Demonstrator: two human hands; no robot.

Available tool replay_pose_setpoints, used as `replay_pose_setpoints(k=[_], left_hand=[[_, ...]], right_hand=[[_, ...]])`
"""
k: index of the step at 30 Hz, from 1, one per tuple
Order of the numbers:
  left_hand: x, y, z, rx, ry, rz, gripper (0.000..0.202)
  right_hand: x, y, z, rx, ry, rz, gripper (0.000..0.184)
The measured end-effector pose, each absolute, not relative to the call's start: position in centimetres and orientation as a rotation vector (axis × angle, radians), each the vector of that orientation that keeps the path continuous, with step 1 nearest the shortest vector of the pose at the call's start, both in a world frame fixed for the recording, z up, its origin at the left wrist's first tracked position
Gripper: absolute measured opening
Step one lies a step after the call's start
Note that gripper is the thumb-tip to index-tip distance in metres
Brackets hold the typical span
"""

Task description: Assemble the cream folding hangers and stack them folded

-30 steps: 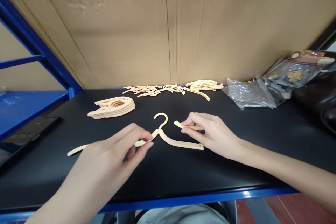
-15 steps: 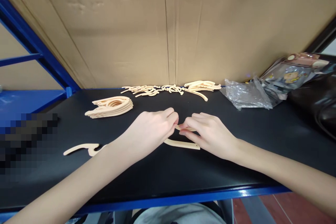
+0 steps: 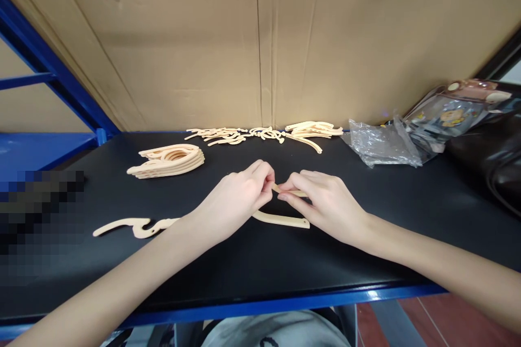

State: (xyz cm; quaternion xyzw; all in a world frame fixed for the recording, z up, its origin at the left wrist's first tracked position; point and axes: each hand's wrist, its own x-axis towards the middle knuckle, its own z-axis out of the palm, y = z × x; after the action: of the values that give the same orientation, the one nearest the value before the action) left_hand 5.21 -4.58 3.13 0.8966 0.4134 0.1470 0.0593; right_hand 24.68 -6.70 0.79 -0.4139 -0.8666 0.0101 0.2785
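Note:
Between my hands, above the middle of the black table, is a slim beige curved piece point(image 3: 300, 193). The fingers of my left hand point(image 3: 254, 181) are pinched round its left end, mostly hiding it. My right hand point(image 3: 321, 198) grips the same piece between thumb and fingers. Just below the hands lies a beige curved arm point(image 3: 280, 220) with a small hole at its right end; its left end is behind my left wrist. A hook-shaped beige piece point(image 3: 142, 227) lies further left, partly covered by my left forearm.
A neat stack of beige curved pieces point(image 3: 169, 161) sits at left. Along the cardboard wall point(image 3: 183, 38) lie loose thin pieces point(image 3: 222, 135), small pieces point(image 3: 266, 133) and a pile of curved arms point(image 3: 313, 130). Clear plastic bags point(image 3: 382, 143) and a dark bag point(image 3: 488, 146) stand right.
My left fingers have curled and turned slightly at the piece, and both hands sit a little higher in view. More of the hook-shaped piece shows beside my left forearm.

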Motion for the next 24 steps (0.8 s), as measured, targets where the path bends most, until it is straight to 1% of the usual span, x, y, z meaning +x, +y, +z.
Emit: replay_pose_setpoints(k=[4,8,13,19,22,24], left_hand=[[5.4,-4.7,3.1,2.569,1.270,0.546,0.006],[5.2,-4.8,3.0,2.544,1.263,0.612,0.005],[4.0,-4.5,2.6,2.569,1.175,0.632,0.007],[3.1,-3.5,2.6,2.705,1.101,0.722,0.017],[2.8,-3.2,2.5,2.727,0.997,0.714,0.028],[2.7,-3.1,2.5,2.730,0.933,0.686,0.029]], right_hand=[[24.6,-7.0,0.8,-1.117,-2.245,0.143,0.011],[24.7,-6.8,0.8,-1.140,-2.173,0.271,0.013],[25.3,-5.4,0.9,-1.278,-2.037,0.274,0.014],[25.3,-5.3,0.7,-1.161,-2.156,0.442,0.011],[25.4,-5.4,0.6,-1.092,-2.173,0.528,0.013],[25.5,-5.4,0.6,-1.057,-2.184,0.559,0.016]])
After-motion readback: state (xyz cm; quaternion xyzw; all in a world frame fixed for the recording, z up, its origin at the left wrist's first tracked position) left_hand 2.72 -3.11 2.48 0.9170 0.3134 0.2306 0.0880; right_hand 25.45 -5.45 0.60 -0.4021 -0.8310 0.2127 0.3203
